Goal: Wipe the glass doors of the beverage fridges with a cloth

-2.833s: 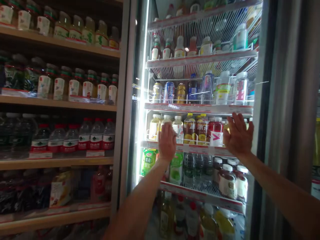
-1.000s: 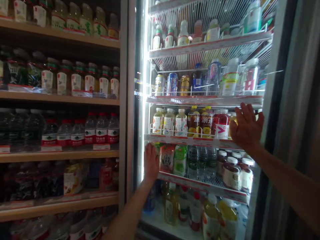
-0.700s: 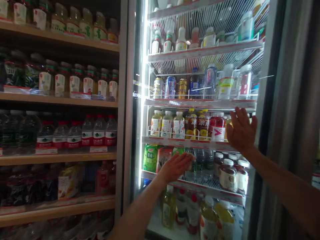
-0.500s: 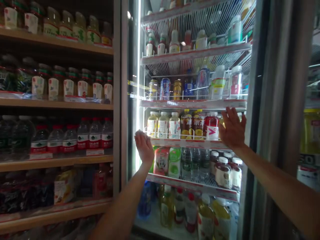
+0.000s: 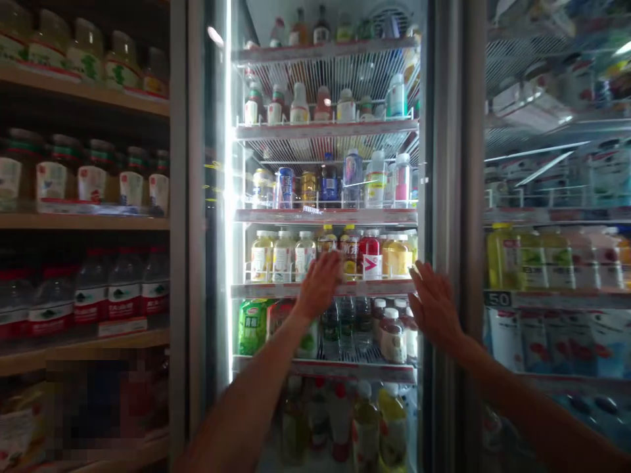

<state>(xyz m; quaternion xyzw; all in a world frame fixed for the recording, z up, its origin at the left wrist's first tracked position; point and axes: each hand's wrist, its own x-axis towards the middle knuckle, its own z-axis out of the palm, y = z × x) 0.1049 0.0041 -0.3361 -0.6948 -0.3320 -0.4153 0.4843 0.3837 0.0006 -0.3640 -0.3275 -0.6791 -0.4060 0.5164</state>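
Now that the tall glass fridge door looks shut vs. a sec ago, my L hand & R hand lie flat on it, fingers wide, empty.

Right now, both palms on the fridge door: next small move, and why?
Probably one light push with the right hand: it lies flat beside the door frame, which looks flush with the next cabinet. The left hand lies open mid-glass. Sealed or not, I cannot tell.

Pixelated patch lower left, bottle labels unreadable (blurred)
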